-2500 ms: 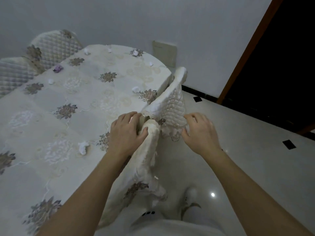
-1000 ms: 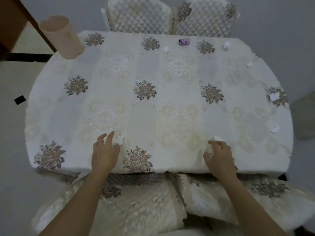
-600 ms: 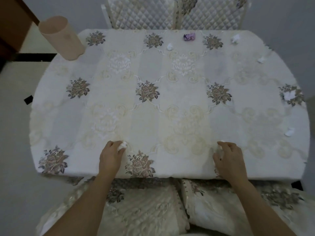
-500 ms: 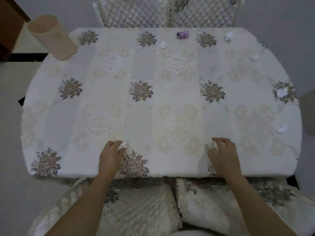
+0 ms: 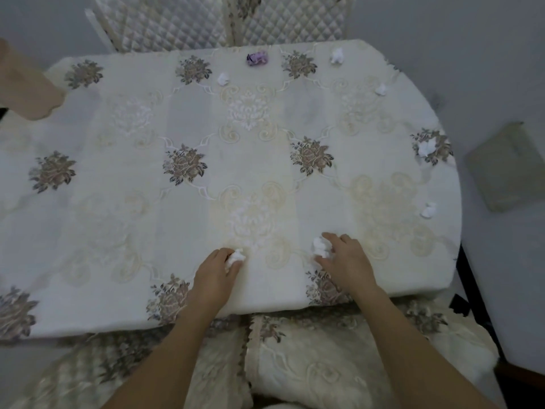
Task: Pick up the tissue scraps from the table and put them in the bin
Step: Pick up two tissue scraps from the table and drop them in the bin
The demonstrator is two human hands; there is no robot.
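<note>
My left hand point(image 5: 214, 276) rests near the table's front edge, its fingers pinched around a small white tissue scrap point(image 5: 236, 257). My right hand point(image 5: 346, 262) lies beside it, fingers curled around another white tissue scrap point(image 5: 321, 247). More white scraps lie on the floral tablecloth point(image 5: 147, 202): one at the far middle point(image 5: 223, 79), one at the far right point(image 5: 336, 56), one further right point(image 5: 380, 90), one on a flower at the right edge point(image 5: 426, 148), one lower right point(image 5: 428, 210). A purple scrap point(image 5: 257, 58) lies at the far edge. The beige bin point(image 5: 28, 90) stands at the far left corner.
Two quilted chairs point(image 5: 165, 22) stand behind the table. Two cushioned chair seats point(image 5: 324, 364) are tucked under the near edge, against my body. A flat grey square object point(image 5: 507, 166) lies beyond the table's right end.
The view has shifted right, pushing the bin to the left border. Both hands have drawn closer together, each with its scrap in the fingers.
</note>
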